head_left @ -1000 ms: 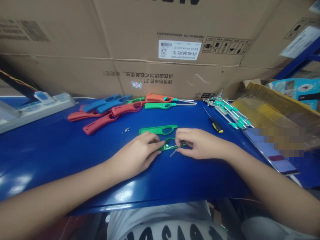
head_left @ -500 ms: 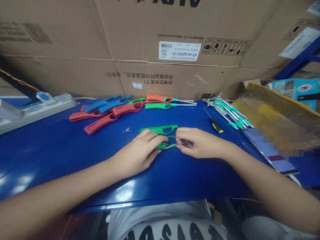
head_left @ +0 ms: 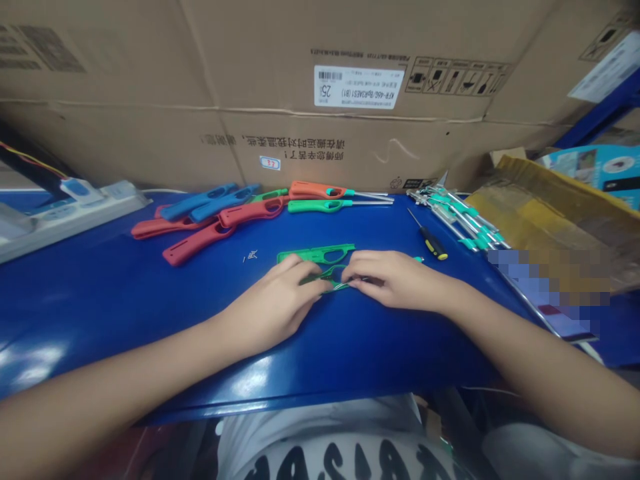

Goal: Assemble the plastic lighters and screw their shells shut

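Between my two hands lies an open green lighter handle half (head_left: pixel 332 272), with thin pale wires (head_left: pixel 340 285) along its lower edge. My left hand (head_left: pixel 287 297) is closed over the left end of that half. At its right end the fingers of my right hand (head_left: pixel 387 280) pinch the wires; the fingertips partly hide what they hold. Just beyond the hands rests a second green handle half (head_left: pixel 320 254), its trigger opening to the right. A small teal tip (head_left: pixel 419 259) shows behind my right hand; the rest of it is hidden.
Red handle shells (head_left: pixel 200 245) and blue ones (head_left: pixel 215 202) are piled at the back left. Orange (head_left: pixel 315 191) and green lighters (head_left: pixel 315 206) lie behind. To the right are a screwdriver (head_left: pixel 431 244), metal tubes with teal parts (head_left: pixel 463 223) and a carton (head_left: pixel 540 220). Tiny pieces (head_left: pixel 253 255) sit left.
Both hands have drawn slightly closer together over the green handle half. The teal tip has come into sight behind my right hand. The camera view has shifted a little.
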`<state>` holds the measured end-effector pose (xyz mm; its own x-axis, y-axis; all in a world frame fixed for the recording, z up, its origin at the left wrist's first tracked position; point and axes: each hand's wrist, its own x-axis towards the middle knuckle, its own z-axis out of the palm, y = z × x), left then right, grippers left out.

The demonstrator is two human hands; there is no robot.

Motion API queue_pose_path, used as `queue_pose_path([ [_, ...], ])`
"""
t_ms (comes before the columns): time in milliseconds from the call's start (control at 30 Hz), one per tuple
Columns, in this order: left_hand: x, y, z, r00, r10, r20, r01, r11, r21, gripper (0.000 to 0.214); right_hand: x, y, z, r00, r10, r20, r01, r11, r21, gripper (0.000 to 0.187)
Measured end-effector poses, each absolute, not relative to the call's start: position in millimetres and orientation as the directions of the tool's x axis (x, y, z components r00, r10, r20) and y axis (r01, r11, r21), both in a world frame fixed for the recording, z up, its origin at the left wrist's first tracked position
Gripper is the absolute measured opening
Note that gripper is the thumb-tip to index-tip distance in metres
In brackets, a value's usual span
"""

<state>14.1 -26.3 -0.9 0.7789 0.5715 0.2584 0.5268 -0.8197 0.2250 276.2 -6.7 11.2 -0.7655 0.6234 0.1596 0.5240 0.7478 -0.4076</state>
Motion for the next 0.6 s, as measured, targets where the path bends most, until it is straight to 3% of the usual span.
queue_pose_path([
  [600, 16.0, -28.9, -1.5, 0.768, 0.601, 0.22, 0.543, -0.794, 0.275, 0.028, 274.0, -8.4, 11.7, -0.764, 0.625, 0.157, 0.524, 0.745, -0.413, 0.014],
])
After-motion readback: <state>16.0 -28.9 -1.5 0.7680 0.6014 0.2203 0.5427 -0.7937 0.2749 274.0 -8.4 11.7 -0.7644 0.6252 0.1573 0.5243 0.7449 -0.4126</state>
